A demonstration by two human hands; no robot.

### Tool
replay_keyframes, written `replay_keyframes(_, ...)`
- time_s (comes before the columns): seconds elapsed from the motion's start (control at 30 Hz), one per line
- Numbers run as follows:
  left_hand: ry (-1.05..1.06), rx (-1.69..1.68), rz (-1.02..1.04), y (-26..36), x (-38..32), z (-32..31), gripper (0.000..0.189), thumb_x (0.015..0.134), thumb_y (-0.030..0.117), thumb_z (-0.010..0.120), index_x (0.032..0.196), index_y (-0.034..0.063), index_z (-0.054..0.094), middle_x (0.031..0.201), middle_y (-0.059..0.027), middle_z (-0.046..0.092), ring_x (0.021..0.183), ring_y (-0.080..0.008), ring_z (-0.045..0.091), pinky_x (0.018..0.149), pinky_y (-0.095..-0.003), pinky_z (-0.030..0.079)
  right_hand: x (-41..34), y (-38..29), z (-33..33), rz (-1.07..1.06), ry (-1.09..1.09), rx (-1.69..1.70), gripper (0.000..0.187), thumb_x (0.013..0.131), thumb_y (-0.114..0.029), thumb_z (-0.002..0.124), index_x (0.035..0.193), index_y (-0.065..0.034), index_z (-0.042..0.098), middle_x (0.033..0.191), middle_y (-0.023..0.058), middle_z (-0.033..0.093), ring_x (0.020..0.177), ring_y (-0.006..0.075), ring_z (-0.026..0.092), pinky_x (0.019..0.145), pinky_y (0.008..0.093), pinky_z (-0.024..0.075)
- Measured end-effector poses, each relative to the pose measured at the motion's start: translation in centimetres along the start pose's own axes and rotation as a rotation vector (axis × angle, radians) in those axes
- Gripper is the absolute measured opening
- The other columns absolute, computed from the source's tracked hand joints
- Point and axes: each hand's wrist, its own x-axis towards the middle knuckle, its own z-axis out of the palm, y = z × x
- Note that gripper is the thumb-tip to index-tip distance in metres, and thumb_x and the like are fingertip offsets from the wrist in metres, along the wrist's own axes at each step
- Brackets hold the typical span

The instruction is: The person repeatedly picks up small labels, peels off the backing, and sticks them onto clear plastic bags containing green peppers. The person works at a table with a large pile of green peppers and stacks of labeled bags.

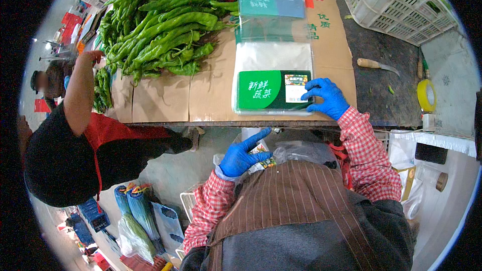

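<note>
A stack of clear plastic produce bags point(275, 56) with green printed panels lies on the cardboard-covered table. At its lower right edge, my right hand point(327, 98) in a blue glove touches the printed panel beside a white label point(296, 89), fingers spread. Below the table edge, in front of my apron, is my left hand point(245, 155), also gloved in blue, index finger extended and thumb apart. A roll of printed labels point(262, 162) shows behind and beside it, partly hidden; whether the fingers hold it I cannot tell. Long green peppers point(162, 34) are heaped left of the bags.
A curved knife with a wooden handle point(369, 63) and a roll of yellow tape point(426, 95) lie at the right. A white plastic crate point(399, 7) stands at the back right. At the left is a co-worker in black and red point(71, 150), one arm reaching toward the peppers.
</note>
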Motion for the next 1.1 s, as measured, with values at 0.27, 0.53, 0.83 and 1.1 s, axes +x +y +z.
replay_keyframes(0.27,-0.012,0.026,-0.048,0.6,-1.0,-0.6,0.058,0.069,0.008,0.063,0.12,0.0041,0.036,0.124,-0.0078,0.037,0.114,-0.0139,0.032,0.093,-0.0266,0.026,0.6,1.3,0.2,-0.002,-0.029,0.068,0.01,0.066,-0.017,0.062,0.075,-0.0132,0.063,0.088,0.0042,0.054,0.085,0.0203,0.05,0.075,0.0304,0.041)
replay_keyframes(0.53,0.04,0.011,0.088,0.1,-1.8,-1.5,0.054,0.07,0.003,0.06,0.119,0.0022,0.037,0.123,-0.0081,0.038,0.113,-0.0135,0.033,0.093,-0.0272,0.027,2.3,1.2,-1.0,0.11,-0.169,0.141,0.01,0.072,-0.012,0.057,0.079,-0.007,0.061,0.083,0.0059,0.057,0.078,0.0168,0.054,0.072,0.0265,0.0435)
replay_keyframes(0.83,0.532,-0.298,0.113,2.2,-0.6,-1.7,0.04,0.076,0.0,0.048,0.115,-0.0005,0.042,0.117,-0.0084,0.044,0.1,-0.0134,0.044,0.085,-0.0241,0.034,13.2,13.0,-6.1,-0.054,0.675,0.193,0.019,0.078,-0.012,0.047,0.096,-0.0037,0.051,0.085,0.0074,0.054,0.074,0.0168,0.051,0.067,0.0274,0.0415)
replay_keyframes(1.1,0.73,-0.737,0.211,5.4,-0.3,-1.5,0.044,0.077,0.001,0.047,0.12,0.0037,0.036,0.097,-0.0061,0.051,0.082,-0.0091,0.049,0.075,-0.0194,0.039,4.7,-8.3,0.4,0.393,-0.103,1.41,0.027,0.075,-0.008,0.055,0.102,-0.0066,0.051,0.087,0.0048,0.057,0.079,0.0127,0.053,0.073,0.025,0.0422)
